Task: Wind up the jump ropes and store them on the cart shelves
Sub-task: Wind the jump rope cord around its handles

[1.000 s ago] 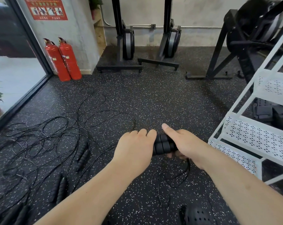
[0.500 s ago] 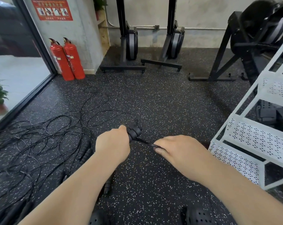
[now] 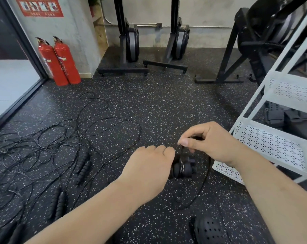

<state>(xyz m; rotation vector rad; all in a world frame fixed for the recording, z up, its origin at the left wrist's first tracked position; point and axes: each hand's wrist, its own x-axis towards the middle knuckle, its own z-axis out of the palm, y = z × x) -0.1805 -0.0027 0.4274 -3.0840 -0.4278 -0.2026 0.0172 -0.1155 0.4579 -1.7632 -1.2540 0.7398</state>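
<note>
Change: since half a second ago we have brought our hands together. The cord that ran taut between them now hangs slack, and the right hand has risen above the handles.
Shoe [image 3: 211, 229]: nearest us, directly under the work; the slack could catch on it if it drops lower.
Left hand [image 3: 149, 166]: fingers curled round the paired handles [image 3: 183, 167], held sideways above the floor [image 3: 166, 106]. If this grip eases, we judge the two handles will splay and the turns already on them will loosen.
Right hand [image 3: 212, 143]: thumb and fingers pinch the cord just above the handles, other fingers bent.
Cord [image 3: 205, 181]: a long loop sags below both hands. A turn laid this slack may slide off the handle ends. We cannot tell where its far end runs.
Cart [image 3: 272, 145]: white, with perforated shelves, just beside the right wrist. We see no rope on its shelves; a loosely wound bundle would likely spring open there.
Rope pile [image 3: 43, 147]: a tangle of unwound ropes to the left, with more handles among them. A stray pull could knot it tighter.
Fire extinguishers [image 3: 59, 62]: two, far left by the wall, well apart from the work.
</note>
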